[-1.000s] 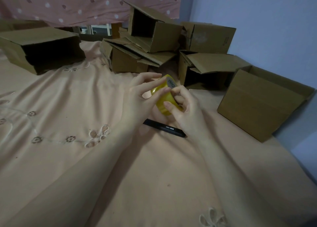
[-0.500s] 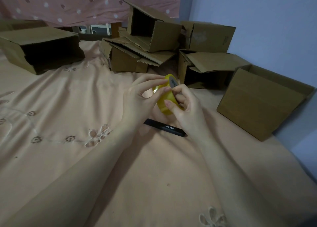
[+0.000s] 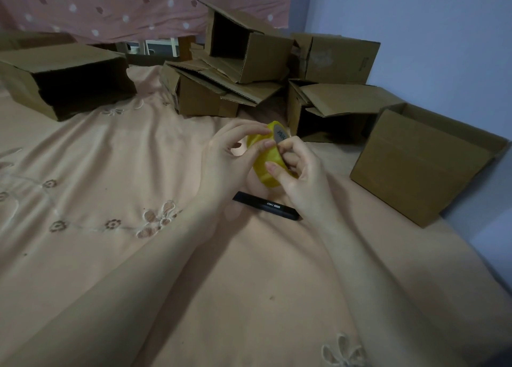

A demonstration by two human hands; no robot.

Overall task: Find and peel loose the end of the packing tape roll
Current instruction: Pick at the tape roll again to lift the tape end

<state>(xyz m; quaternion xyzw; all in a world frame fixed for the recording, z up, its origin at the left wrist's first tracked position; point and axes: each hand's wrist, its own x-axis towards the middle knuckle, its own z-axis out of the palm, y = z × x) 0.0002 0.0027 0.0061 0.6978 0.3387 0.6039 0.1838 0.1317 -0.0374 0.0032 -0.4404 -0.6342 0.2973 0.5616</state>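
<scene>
The scene is dim and flat, with soft light coming from the far side, where a pale gap shows under the curtain. Shadows are weak — a faint one lies beneath the forearms on the bedsheet. No glare anywhere. The wide lens bends the edges — the right wall curves — and fine detail looks soft and slightly grainy.
</scene>
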